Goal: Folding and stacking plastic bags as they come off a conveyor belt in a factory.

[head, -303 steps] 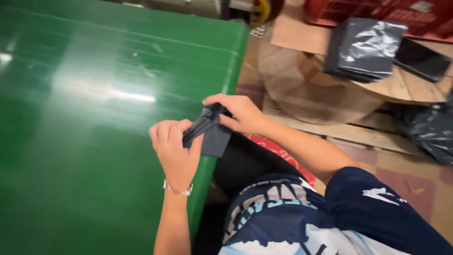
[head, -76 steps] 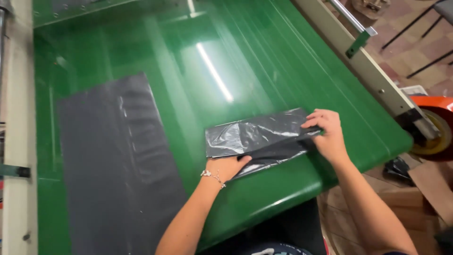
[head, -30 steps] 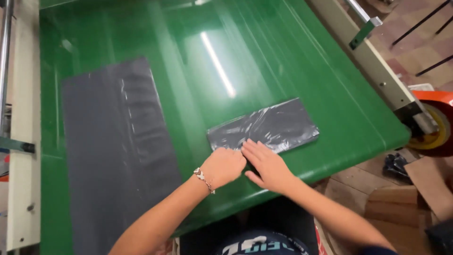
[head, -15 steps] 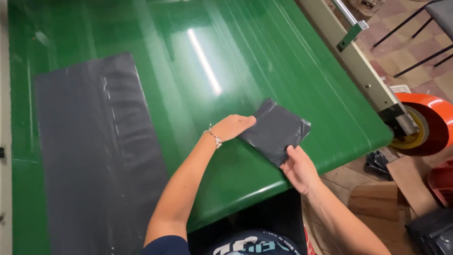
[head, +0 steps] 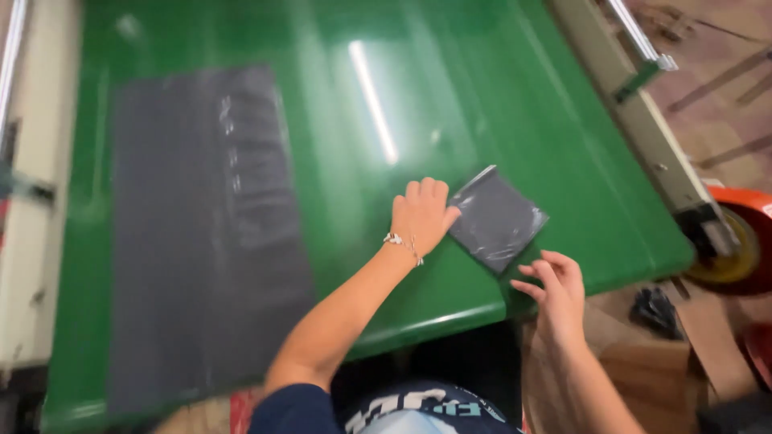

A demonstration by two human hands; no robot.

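Left hand (head: 421,215) presses flat on folded grey bag (head: 498,219); right hand (head: 556,291) hovers near, fingers loosely spread

Left hand (head: 422,215) flat beside folded grey bag (head: 497,219) on green table (head: 482,96).

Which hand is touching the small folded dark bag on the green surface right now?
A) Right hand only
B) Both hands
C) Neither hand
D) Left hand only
D: the left hand rests with its fingers against the edge of the folded dark bag, while the right hand hovers open just off its near corner, not touching it.
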